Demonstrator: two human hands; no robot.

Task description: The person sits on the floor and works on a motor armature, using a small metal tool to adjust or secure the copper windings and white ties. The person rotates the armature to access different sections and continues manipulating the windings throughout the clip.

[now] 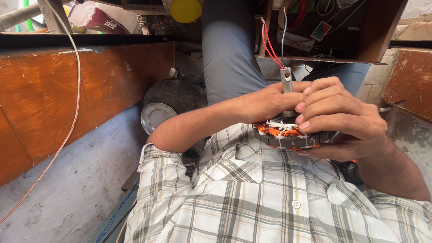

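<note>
We had the motor stator (290,135) clamped against the chest, just under both hands, copper windings (275,131) facing up. Right hand (346,121) cupped the rim from the far side, fingers curled over the top edge, gripping it rather than spread. Left hand (265,102) wrapped round the base of the steel shaft (286,80), which stood upright between the two hands. Red and grey lead wires (270,45) ran up from the shaft, above the hands. We judged the grip sound: hold by the rim and shaft only, keep fingertips off the white lacing (281,124), and leave the leads slack.
</note>
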